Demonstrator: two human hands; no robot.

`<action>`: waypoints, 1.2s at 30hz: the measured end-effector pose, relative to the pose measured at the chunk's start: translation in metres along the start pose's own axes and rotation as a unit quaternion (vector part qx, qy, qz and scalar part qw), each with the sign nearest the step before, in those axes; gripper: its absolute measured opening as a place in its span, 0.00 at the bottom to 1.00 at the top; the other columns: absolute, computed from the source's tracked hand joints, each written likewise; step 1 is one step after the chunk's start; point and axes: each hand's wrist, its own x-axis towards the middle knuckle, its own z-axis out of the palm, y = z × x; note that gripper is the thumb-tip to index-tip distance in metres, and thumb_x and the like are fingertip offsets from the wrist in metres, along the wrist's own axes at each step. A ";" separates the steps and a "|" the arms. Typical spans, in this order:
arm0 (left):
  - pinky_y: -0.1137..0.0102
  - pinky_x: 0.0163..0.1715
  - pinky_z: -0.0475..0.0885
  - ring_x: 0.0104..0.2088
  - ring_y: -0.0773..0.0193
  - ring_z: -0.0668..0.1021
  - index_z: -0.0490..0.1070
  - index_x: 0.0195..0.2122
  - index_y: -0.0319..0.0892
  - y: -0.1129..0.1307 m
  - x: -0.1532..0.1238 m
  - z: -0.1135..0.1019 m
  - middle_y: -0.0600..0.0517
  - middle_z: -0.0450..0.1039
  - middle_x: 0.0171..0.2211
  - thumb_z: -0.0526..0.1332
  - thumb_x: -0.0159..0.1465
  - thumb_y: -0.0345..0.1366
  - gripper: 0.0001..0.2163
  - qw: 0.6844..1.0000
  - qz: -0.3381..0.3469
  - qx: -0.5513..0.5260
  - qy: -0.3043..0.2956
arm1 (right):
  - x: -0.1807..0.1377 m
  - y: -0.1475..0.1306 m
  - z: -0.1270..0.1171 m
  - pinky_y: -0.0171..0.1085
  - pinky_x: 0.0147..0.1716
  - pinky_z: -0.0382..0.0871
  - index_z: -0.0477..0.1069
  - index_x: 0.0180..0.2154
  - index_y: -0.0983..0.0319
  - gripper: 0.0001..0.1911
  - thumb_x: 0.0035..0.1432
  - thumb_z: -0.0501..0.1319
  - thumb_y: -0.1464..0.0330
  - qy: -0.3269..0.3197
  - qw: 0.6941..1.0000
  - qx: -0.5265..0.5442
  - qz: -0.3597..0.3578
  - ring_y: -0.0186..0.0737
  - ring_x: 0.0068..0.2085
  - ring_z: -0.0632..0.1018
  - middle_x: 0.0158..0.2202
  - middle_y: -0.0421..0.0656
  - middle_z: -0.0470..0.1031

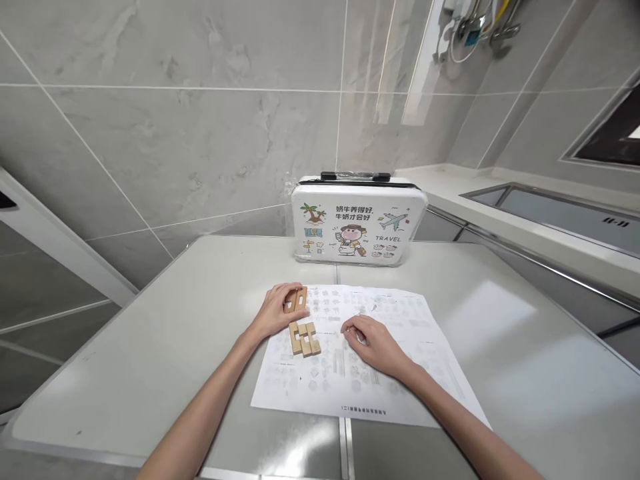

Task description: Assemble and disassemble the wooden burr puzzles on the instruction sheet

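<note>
My left hand [279, 309] is closed around notched wooden puzzle pieces [301, 300], thumb at the near end and fingers at the far end. Just below it, a few more notched wooden pieces [305, 339] lie side by side on the printed sheet [400, 393]. My right hand [374, 341] rests on the sheet to the right of the pieces. Its fingers are curled in toward the thumb, and I see nothing held in them. The sheet carries faint diagrams and text, too blurred to read.
A white carry case [353, 223] with cartoon prints and a black handle stands upright at the back of the table [200, 373], near the tiled wall. To the right runs a counter [500, 213] with a sink [565, 213]. Pipes and cables hang at the top right.
</note>
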 end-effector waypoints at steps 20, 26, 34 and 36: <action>0.49 0.63 0.67 0.63 0.41 0.72 0.71 0.62 0.46 0.000 -0.003 -0.007 0.42 0.74 0.61 0.71 0.60 0.58 0.34 1.000 0.006 0.018 0.001 | 0.010 -0.004 0.005 0.38 0.35 0.64 0.77 0.39 0.59 0.10 0.66 0.57 0.69 0.020 0.999 -0.002 0.043 0.39 0.30 0.73 0.27 0.37 0.73; 0.49 0.59 0.72 0.61 0.38 0.74 0.72 0.63 0.47 -0.002 -0.004 -0.012 0.40 0.75 0.60 0.74 0.54 0.60 0.39 0.999 0.013 0.034 -0.009 | 0.009 -0.001 0.009 0.38 0.35 0.64 0.77 0.39 0.59 0.10 0.67 0.56 0.69 0.030 0.999 -0.012 0.037 0.40 0.30 0.73 0.28 0.38 0.73; 0.52 0.57 0.73 0.59 0.41 0.75 0.73 0.60 0.47 0.001 -0.002 -0.011 0.43 0.78 0.57 0.70 0.59 0.61 0.33 0.997 0.035 0.071 0.000 | 0.011 0.003 0.011 0.37 0.36 0.64 0.77 0.39 0.59 0.09 0.65 0.57 0.71 0.035 0.999 -0.012 0.032 0.39 0.30 0.73 0.27 0.37 0.72; 0.52 0.56 0.73 0.57 0.42 0.76 0.74 0.59 0.47 0.003 -0.002 -0.012 0.43 0.79 0.55 0.70 0.60 0.61 0.32 0.996 0.038 0.083 0.010 | 0.011 0.002 0.010 0.37 0.36 0.64 0.77 0.39 0.58 0.09 0.65 0.57 0.72 0.038 0.999 -0.011 0.030 0.39 0.30 0.73 0.27 0.37 0.72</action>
